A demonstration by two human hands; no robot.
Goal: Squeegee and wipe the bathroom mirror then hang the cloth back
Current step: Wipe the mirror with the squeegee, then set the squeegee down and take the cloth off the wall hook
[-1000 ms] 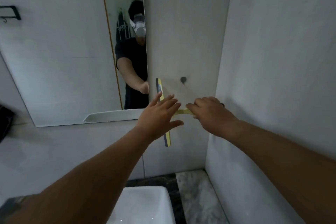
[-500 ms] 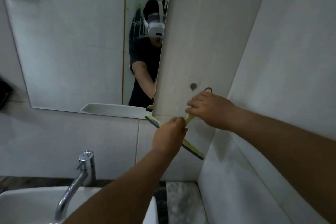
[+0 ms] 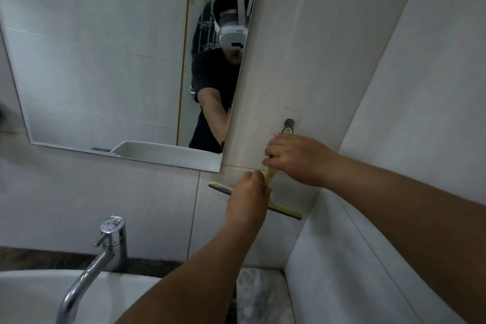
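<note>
I am gripping the yellow squeegee [image 3: 271, 179] against the tiled wall beside the mirror [image 3: 105, 60]: my right hand [image 3: 297, 158] curled around its handle below the wall hook [image 3: 289, 122], my left hand [image 3: 248, 197] pinching its neck. I judge the hanging loop needs aligning with that hook next.

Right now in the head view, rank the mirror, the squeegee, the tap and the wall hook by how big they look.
1. Mirror, by far the largest, though cut off by the frame.
2. Tap and squeegee: unsure. The tap covers more of the picture, but it is nearer the camera, and both hands hide part of the squeegee.
3. Hook, smallest.
</note>
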